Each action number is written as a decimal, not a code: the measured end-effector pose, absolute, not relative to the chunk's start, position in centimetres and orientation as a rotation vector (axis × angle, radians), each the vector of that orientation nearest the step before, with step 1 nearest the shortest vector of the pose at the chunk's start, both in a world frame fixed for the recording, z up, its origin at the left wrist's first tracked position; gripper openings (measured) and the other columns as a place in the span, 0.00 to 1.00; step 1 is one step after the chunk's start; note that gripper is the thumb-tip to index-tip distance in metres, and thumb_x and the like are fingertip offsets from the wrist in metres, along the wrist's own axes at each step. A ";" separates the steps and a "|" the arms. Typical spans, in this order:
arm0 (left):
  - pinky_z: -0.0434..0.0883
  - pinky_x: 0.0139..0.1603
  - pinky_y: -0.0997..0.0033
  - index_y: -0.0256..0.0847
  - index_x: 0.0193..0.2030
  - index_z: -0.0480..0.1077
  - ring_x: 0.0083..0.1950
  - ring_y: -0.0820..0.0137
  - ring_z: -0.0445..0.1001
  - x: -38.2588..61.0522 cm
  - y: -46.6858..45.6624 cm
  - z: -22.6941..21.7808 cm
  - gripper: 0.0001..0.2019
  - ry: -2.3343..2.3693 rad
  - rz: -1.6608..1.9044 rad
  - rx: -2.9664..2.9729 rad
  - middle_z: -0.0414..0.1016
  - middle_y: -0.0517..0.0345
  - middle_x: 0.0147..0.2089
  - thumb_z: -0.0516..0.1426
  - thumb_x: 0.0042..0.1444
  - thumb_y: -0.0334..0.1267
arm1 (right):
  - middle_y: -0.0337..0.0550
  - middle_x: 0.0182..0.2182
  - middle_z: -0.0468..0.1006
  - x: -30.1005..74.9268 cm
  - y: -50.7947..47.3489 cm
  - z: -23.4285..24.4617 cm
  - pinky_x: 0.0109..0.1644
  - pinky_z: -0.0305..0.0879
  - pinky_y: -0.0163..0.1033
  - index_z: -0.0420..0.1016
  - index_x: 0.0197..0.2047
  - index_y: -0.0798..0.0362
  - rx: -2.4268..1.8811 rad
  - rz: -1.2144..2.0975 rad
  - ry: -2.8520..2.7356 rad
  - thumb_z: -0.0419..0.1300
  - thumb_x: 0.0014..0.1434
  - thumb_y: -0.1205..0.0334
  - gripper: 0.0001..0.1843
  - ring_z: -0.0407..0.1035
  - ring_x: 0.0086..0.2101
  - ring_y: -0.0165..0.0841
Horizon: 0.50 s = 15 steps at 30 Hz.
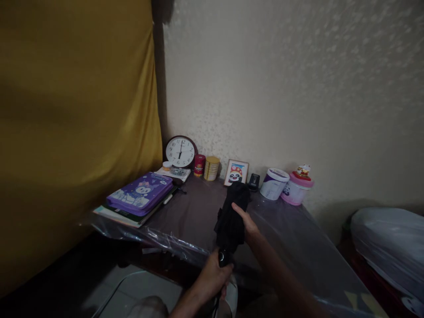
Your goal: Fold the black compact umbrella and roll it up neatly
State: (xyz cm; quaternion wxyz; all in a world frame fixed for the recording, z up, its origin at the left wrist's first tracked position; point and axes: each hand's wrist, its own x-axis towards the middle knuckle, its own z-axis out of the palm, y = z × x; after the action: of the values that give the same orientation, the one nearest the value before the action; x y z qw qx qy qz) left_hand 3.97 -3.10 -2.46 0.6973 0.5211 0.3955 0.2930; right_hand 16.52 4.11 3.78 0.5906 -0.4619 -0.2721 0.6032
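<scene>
A black folding umbrella (pixel 230 221), its cloth bunched around the shaft, is held up in front of me over the near edge of the table. Its dark handle, with a round button, sits in my left hand (pixel 214 271), fingers wrapped round it. Higher up, my right hand (pixel 245 221) is curled round the right side of the folded cloth, thumb lying across the front; the other fingers are hidden behind it. A thin strap hangs below the handle.
The plastic-covered table (pixel 188 207) bears a purple case (pixel 142 194) on books, a wall clock (pixel 180 151), tins (pixel 211 168), a framed panda picture (pixel 236 172), a black stapler-like object (pixel 254 182) and tubs (pixel 274 183). A yellow curtain (pixel 79 110) hangs left; a pale chair (pixel 142 287) stands below.
</scene>
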 end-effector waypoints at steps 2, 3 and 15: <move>0.58 0.11 0.79 0.39 0.42 0.55 0.10 0.79 0.55 4.0 -3.1 -2.5 0.13 0.954 0.665 1.216 0.55 0.76 0.15 0.52 0.49 0.36 | 0.46 0.27 0.79 16.2 4.0 4.0 0.37 0.71 0.42 0.73 0.34 0.58 -1.076 1.389 -0.649 0.64 0.45 0.58 0.14 0.74 0.28 0.37; 0.59 0.12 0.78 0.40 0.43 0.55 0.10 0.79 0.55 4.0 -3.1 -2.7 0.14 0.973 0.667 1.237 0.56 0.75 0.16 0.52 0.50 0.35 | 0.46 0.26 0.79 16.1 3.9 4.0 0.36 0.72 0.42 0.73 0.33 0.58 -1.074 1.382 -0.655 0.64 0.45 0.58 0.14 0.74 0.27 0.37; 0.65 0.32 0.72 0.32 0.53 0.56 0.35 0.65 0.73 3.3 -2.4 -5.0 0.22 1.243 0.715 1.732 0.73 0.48 0.35 0.52 0.51 0.33 | 0.43 0.23 0.78 15.9 4.2 3.7 0.31 0.71 0.40 0.73 0.33 0.59 -1.151 1.296 -0.595 0.67 0.40 0.61 0.16 0.73 0.24 0.35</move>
State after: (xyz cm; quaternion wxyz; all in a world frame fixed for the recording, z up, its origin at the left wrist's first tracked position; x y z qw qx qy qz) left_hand 3.28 -2.45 -4.97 0.4316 0.6948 0.4987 0.2867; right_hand 15.90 4.22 3.68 0.6087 -0.4983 -0.2577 0.5610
